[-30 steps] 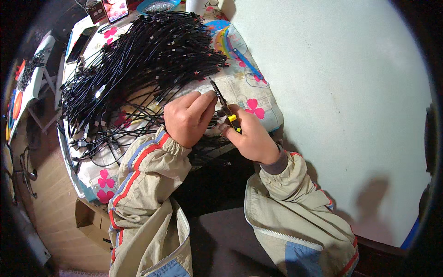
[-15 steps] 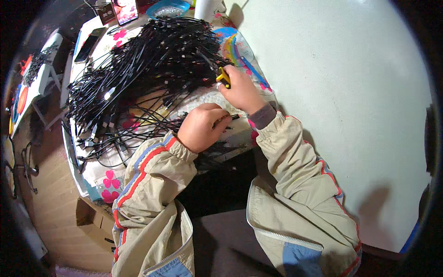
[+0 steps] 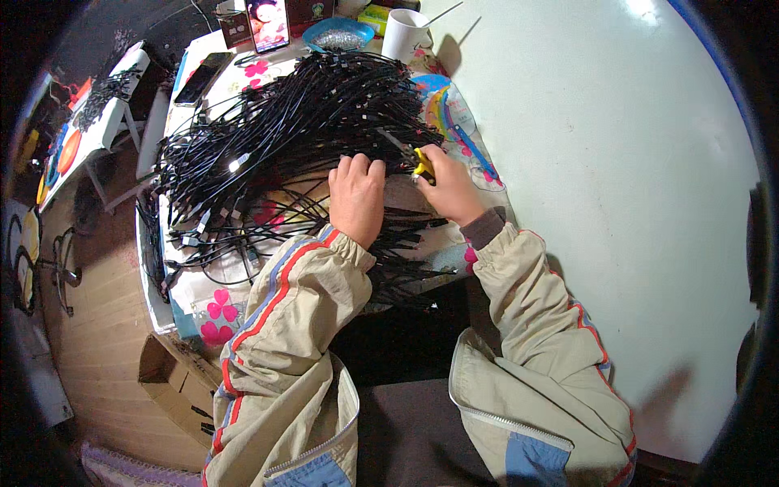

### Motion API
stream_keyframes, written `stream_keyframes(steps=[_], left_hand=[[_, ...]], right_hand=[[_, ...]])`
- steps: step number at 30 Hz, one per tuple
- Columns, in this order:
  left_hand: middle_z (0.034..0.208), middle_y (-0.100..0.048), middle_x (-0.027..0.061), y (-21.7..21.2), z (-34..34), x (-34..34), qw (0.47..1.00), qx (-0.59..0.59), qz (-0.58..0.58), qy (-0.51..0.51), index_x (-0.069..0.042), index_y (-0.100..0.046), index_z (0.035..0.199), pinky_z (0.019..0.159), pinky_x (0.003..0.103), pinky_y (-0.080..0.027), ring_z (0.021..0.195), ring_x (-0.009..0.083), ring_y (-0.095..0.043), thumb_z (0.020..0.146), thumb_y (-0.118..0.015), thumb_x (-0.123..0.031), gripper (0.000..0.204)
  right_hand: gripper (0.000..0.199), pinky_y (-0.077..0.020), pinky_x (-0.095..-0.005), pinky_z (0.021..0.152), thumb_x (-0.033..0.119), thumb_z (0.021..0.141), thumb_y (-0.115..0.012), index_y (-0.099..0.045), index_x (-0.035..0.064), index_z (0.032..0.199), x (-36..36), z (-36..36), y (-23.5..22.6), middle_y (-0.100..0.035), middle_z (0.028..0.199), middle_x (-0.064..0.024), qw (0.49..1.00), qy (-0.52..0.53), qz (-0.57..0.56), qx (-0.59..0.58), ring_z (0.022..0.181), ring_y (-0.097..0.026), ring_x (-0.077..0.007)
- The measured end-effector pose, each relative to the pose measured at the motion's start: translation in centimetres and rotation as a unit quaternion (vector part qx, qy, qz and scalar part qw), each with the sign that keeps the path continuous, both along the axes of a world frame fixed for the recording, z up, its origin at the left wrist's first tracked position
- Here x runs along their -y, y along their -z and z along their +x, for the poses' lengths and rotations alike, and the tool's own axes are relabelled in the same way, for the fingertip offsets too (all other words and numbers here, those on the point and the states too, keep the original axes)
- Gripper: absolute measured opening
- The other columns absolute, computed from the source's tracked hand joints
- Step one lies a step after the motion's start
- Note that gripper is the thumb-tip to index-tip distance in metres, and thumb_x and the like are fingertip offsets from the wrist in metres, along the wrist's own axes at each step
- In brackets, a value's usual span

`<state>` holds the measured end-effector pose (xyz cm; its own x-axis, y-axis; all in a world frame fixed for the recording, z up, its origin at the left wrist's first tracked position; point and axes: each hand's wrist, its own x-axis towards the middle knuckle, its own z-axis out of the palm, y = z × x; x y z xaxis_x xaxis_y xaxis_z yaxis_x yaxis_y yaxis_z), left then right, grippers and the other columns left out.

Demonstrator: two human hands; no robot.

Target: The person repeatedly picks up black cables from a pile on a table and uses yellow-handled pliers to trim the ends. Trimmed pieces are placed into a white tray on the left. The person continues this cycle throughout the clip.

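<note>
The yellow-handled pliers (image 3: 423,162) are gripped in the right hand (image 3: 454,191), while the left hand (image 3: 357,199), apart, is placed by the black cable heap (image 3: 300,118) on the table (image 3: 195,286), its hold indeterminable; a smaller cable bunch (image 3: 402,235) is laid nearer, finished and unfinished being indistinguishable.

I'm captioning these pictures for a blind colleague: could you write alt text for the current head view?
A person's right hand holds a yellow-handled tool at the right side of a large heap of black cables; the left hand is at the heap's near edge. Beyond the heap are a white cup, a blue bowl and an upright lit screen.
</note>
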<state>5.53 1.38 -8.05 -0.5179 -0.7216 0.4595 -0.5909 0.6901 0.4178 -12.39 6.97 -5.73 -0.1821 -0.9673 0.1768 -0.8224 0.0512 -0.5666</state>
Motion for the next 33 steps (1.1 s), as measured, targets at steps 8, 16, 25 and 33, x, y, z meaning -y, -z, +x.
stream_keyframes(steps=[8,16,25,33], left_hand=[[0.094,-0.061,0.018,-0.9,0.0,0.2,0.992,-0.092,0.077,0.038,-0.002,-0.051,0.112,0.078,0.048,-0.048,0.089,0.0395,-0.058,0.08,-0.065,-0.001,0.034],[0.111,-0.061,0.013,-2.2,0.4,-0.3,0.992,-0.119,0.045,0.011,-0.009,-0.06,0.114,0.081,0.044,-0.049,0.102,0.0353,-0.059,0.084,-0.072,-0.012,0.032],[0.079,-0.057,0.0184,-2.9,0.7,-0.6,0.969,-0.198,0.141,0.033,-0.002,-0.05,0.102,0.064,0.046,-0.045,0.069,0.0379,-0.056,0.095,-0.061,-0.013,0.017],[0.079,-0.061,0.017,-3.6,0.7,-1.4,0.952,-0.272,0.081,0.111,-0.006,-0.056,0.103,0.063,0.044,-0.047,0.072,0.0382,-0.06,0.095,-0.056,-0.007,0.009]], right_hand=[[0.047,-0.0504,-0.0463,0.083,0.005,0.082,-0.072,-0.05,0.0002,0.123,0.7,-2.0,0.3,-0.063,0.108,-0.0267,0.998,0.039,-0.017,-0.042,0.102,-0.062,-0.0444],[0.046,-0.0496,-0.0478,0.085,0.003,0.08,-0.072,-0.05,-0.0004,0.121,2.2,-2.1,1.5,-0.062,0.109,-0.0265,0.995,0.065,-0.049,-0.059,0.103,-0.06,-0.0462],[0.047,-0.0498,-0.0492,0.083,0.009,0.08,-0.073,-0.05,-0.0015,0.12,2.0,-2.1,1.1,-0.064,0.107,-0.0261,0.994,0.068,-0.043,-0.075,0.1,-0.062,-0.045],[0.032,-0.0513,-0.0381,0.084,0.005,0.086,-0.064,-0.057,-0.0039,0.116,-2.8,-0.8,-1.4,-0.069,0.106,-0.0164,0.991,0.103,-0.049,0.067,0.095,-0.067,-0.0282]])
